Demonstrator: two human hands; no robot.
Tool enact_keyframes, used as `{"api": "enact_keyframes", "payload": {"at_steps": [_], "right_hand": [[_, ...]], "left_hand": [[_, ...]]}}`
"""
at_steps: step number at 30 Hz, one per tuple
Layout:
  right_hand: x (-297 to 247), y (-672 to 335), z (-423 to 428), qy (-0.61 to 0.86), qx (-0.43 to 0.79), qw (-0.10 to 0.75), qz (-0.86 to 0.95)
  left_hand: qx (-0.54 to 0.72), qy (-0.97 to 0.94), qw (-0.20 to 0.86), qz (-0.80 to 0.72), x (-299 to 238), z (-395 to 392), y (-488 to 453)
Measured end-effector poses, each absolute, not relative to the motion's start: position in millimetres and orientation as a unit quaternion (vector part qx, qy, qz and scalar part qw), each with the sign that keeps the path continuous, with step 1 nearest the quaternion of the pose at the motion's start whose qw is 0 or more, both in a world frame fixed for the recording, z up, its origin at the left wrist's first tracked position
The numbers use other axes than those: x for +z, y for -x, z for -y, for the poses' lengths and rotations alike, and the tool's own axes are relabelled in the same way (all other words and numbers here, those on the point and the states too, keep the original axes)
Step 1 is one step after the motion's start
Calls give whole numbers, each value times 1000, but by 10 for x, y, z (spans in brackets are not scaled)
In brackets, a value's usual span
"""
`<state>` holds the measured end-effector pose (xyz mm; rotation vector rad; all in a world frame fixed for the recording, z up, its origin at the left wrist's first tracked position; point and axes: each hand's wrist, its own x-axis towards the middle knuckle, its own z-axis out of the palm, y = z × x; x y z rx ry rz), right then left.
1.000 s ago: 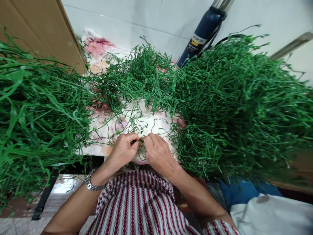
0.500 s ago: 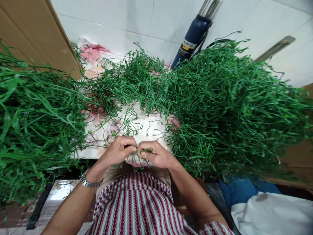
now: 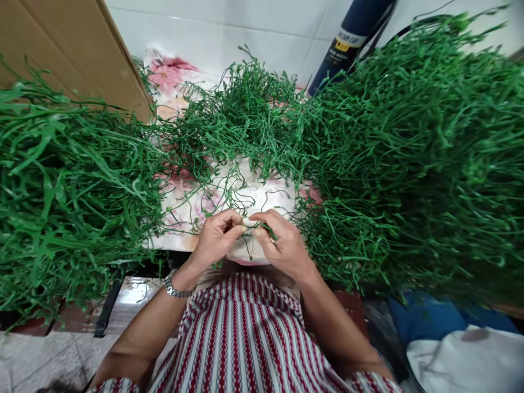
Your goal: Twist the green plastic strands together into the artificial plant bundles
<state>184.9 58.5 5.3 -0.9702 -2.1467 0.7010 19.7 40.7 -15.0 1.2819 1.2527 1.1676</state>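
My left hand (image 3: 219,234) pinches a thin green stem between thumb and forefinger, over the front edge of the cloth. Just beside it, my right hand (image 3: 282,240) has its forefinger raised off the thumb, while a bit of green stem (image 3: 269,231) shows in its curled fingers. A stem end hangs below the two hands. Several loose thin green stems (image 3: 232,191) lie on the floral cloth (image 3: 262,199) right in front of my fingers. They have small bud-like tips; whether they are real or plastic I cannot tell.
A heap of wider, leafy green strands (image 3: 73,185) fills the left side. A tall pile of thin stems (image 3: 393,164) stands at the right, joined by a lower heap (image 3: 249,114) behind. Cardboard (image 3: 77,49) rises back left; a dark blue vacuum flask (image 3: 338,52) leans near the tiled wall.
My hands have drawn slightly apart, and the right forefinger has lifted from the thumb. The whole view has shifted, so things appear further right and higher.
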Motion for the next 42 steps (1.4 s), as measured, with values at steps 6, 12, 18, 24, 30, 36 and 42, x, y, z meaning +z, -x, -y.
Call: {"api": "enact_keyframes", "payload": {"at_steps": [6, 12, 18, 24, 30, 36, 42], "right_hand": [[-96, -1723, -653, 350, 326, 343, 808], [-50, -1729, -658, 328, 364, 314, 813], [-46, -1756, -670, 298, 295, 275, 865], [-32, -1810, -628, 329, 208, 257, 885], [-73, -1817, -566, 356, 124, 230, 897], [-63, -1850, -555, 368, 226, 192, 881], [-4, -1894, -579, 314, 409, 198, 834]], "left_hand": [[467, -517, 527, -487, -143, -430, -149], [434, -562, 513, -481, -142, -429, -97], [357, -692, 414, -471, -50, -445, -50], [327, -700, 416, -480, 24, -443, -77], [329, -643, 440, -534, 3, -411, -164], [354, -637, 417, -543, -12, -345, -220], [316, -668, 475, -479, -1, -327, -195]]}}
